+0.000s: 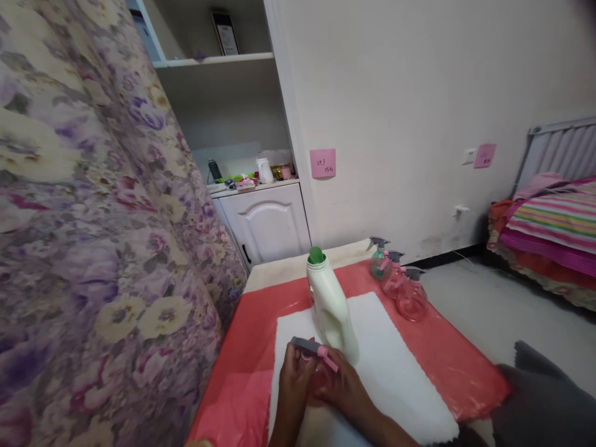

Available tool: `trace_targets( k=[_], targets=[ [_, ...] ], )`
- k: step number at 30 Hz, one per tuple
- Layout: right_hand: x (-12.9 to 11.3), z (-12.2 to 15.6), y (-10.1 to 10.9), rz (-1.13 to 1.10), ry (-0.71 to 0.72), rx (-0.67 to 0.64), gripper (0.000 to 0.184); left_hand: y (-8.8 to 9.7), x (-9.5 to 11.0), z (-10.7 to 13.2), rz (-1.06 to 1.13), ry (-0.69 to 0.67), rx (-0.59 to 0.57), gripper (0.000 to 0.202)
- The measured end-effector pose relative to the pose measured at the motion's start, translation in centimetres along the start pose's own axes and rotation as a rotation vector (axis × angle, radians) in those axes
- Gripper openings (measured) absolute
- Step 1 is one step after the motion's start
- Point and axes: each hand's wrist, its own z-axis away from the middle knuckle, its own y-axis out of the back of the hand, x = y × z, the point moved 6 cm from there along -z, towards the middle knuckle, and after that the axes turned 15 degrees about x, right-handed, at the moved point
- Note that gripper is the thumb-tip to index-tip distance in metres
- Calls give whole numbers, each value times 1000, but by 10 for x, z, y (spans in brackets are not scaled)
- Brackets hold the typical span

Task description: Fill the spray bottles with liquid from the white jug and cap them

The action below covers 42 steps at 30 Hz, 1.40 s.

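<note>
Both hands are closed around a clear pink spray bottle (320,386) low in the head view. My left hand (294,370) is at the grey spray head and neck, on the left side. My right hand (345,383) wraps the round body from the right, just below the pink nozzle. Right behind them stands a large pale detergent jug (331,304), upright, with a green spout (316,255) in its open mouth. A white cloth (395,366) lies under the jug. Much of the bottle's body is hidden by my fingers.
Three more spray bottles, one green (379,264) and two pink (412,300), stand along the table's right edge. The table has a red plastic cover (447,347). A floral curtain (107,248) hangs at left; a white cabinet (272,220) and a bed (554,223) stand beyond.
</note>
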Motion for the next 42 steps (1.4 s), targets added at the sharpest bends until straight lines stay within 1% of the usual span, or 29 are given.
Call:
trace_targets(
  k=[3,6,8,11,13,16,19,20,22,24,26,28,32,34,36,38,40,42],
  targets=[
    [-5,-1,0,-51,-32,17,72,2,8,0,-30,-52,-57,34],
    [-7,-1,1,-50,-54,20,70,5,10,1,-105,-83,-94,29],
    [-7,0,2,-45,-46,13,69,6,9,1,-132,-84,-74,30],
    [-3,1,1,-85,-47,6,72,6,7,0,-112,-74,14,38],
    [1,2,0,-119,-73,13,72,5,9,-1,-111,-88,39,35],
    [4,2,0,-116,-99,36,70,3,15,0,-138,-109,-11,28],
    [0,1,1,-88,-87,44,70,3,19,1,-143,-96,-93,26],
    [-2,0,1,-79,-83,39,71,3,19,1,-136,-88,-102,27],
    [-4,0,1,-63,-84,30,72,3,18,2,-113,-69,-89,31],
    [-4,0,1,-57,-92,29,73,4,17,2,-87,-72,-39,35],
    [-3,0,1,-57,-102,35,71,5,16,1,-91,-99,-4,32],
    [-1,0,2,-55,-107,36,70,6,18,1,-111,-128,-17,27],
    [-1,0,2,-54,-100,17,70,4,22,1,-146,-131,-117,26],
    [-1,1,2,-67,-96,15,71,4,24,3,-140,-122,-111,29],
    [-2,1,3,-80,-97,16,71,4,25,4,-154,-121,-55,31],
    [-3,1,2,-78,-100,12,69,4,25,4,-176,-130,-1,29],
    [-4,1,2,-68,-102,2,67,3,27,4,-170,-138,-6,26],
    [-6,0,2,-66,-95,3,67,2,27,2,-154,-127,-63,26]
  ],
)
